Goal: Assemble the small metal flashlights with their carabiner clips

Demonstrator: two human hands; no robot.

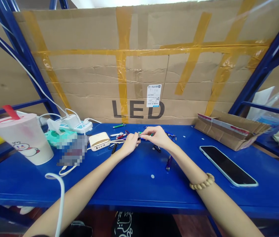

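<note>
My left hand (129, 144) and my right hand (157, 137) meet over the blue shelf top (139, 187), their fingertips pinching a small dark metal keychain piece (139, 136). Its exact form is hidden by my fingers. Several mini flashlights with carabiner clips lie around my hands, including a green one (119, 125) at the back and a purple one (169, 163) near my right wrist. A black one (114, 148) sits just left of my left hand.
A cream power bank (99, 141) with a cable lies left of my hands, near a power strip (80, 126) and a large plastic cup (24, 138). A smartphone (228, 165) lies at right, below an open cardboard box (230, 130). Taped cardboard (139, 75) stands behind.
</note>
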